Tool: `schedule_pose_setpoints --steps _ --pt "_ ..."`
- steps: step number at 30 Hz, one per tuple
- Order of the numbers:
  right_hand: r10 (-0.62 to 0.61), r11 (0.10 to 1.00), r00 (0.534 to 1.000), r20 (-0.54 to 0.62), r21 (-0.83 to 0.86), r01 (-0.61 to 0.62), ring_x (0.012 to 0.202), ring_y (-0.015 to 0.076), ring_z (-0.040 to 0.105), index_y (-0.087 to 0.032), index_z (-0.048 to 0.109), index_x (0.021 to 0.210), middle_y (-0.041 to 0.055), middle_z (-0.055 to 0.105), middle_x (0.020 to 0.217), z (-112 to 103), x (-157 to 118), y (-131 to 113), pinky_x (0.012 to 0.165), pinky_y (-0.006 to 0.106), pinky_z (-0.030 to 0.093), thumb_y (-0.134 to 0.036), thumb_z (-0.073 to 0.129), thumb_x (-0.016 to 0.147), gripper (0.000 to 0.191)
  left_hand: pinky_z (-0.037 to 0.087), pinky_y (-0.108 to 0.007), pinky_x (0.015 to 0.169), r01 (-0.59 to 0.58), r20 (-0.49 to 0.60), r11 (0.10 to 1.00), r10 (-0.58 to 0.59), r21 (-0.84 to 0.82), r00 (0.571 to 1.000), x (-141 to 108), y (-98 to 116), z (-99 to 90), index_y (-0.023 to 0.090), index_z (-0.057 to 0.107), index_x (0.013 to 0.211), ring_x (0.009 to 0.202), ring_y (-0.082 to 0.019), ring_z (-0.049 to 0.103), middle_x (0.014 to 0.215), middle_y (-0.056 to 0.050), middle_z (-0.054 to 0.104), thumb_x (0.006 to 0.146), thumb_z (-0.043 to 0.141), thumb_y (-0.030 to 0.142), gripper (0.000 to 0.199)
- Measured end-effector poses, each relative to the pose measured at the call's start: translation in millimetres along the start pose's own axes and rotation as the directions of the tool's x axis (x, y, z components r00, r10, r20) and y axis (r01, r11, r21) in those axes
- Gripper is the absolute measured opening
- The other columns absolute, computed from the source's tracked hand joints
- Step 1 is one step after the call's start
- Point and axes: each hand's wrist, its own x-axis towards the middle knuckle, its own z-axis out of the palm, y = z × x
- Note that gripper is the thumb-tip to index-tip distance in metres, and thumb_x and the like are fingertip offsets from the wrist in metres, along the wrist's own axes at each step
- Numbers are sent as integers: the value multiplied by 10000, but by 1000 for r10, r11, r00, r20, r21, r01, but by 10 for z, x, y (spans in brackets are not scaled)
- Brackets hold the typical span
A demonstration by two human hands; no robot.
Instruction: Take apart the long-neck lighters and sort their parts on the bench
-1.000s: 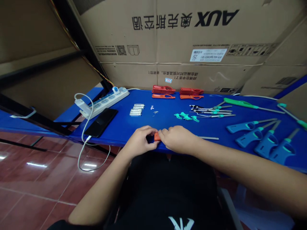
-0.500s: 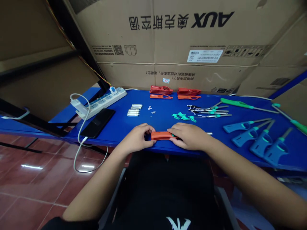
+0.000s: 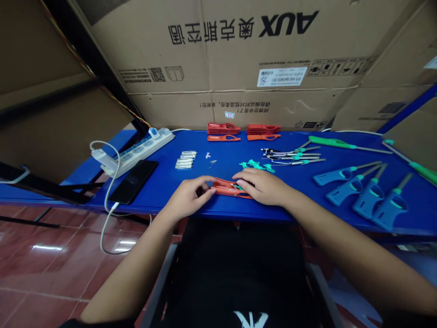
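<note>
An orange lighter casing point(image 3: 225, 187) lies at the table's front edge, its two halves parted, with small parts and a bit of green showing between them. My left hand point(image 3: 191, 193) pinches the casing's left end between thumb and fingers. From the other side, my right hand point(image 3: 264, 186) closes over its right end and covers much of it. Just behind the right hand lie several green triggers point(image 3: 256, 165). Further left are several clear tubes with metal ends point(image 3: 186, 159) and tiny metal bits point(image 3: 213, 162).
Two stacks of orange-red casing halves point(image 3: 223, 130) stand at the back. Wired metal rods point(image 3: 293, 157), blue lighters point(image 3: 362, 189) and a green lighter point(image 3: 332, 142) lie right. A phone point(image 3: 134, 182) and a power strip point(image 3: 138, 152) are left. A cardboard wall point(image 3: 218, 59) rises behind.
The orange casing, closed together before, now shows its halves parted and its inside. My hands stay at its two ends. The view has shifted slightly.
</note>
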Motion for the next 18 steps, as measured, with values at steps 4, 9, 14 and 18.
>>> schedule_pose_setpoints --steps 4,9,14,18 --pt "-45 995 997 -70 -92 38 1120 240 581 -171 663 1204 110 666 1180 -33 -16 -2 969 414 460 -350 429 1025 345 459 -243 643 -1 43 1000 1 -11 999 98 -40 -2 189 662 999 676 -132 609 787 4 681 947 562 402 241" --pt "-126 985 989 -80 -130 115 1063 234 569 -178 698 1179 105 663 1155 -59 -47 -27 933 397 457 -365 516 991 321 476 -258 663 -10 100 998 17 -66 995 236 -8 -87 184 668 912 705 -140 596 821 -14 646 930 590 402 232" --pt "-168 983 986 -14 -81 166 925 195 599 -188 760 1006 74 692 998 -197 -92 -147 841 343 453 -310 526 988 264 484 -257 704 -72 77 985 86 -158 993 260 117 -224 176 668 871 741 -137 591 821 -15 628 919 628 367 202" --pt "-147 989 982 117 1 148 787 148 619 -192 766 1003 44 704 901 -448 -76 -261 718 273 444 -296 584 948 218 475 -244 689 -174 -10 967 175 -187 985 316 205 -341 176 668 873 719 -124 579 788 -8 620 916 652 323 154"
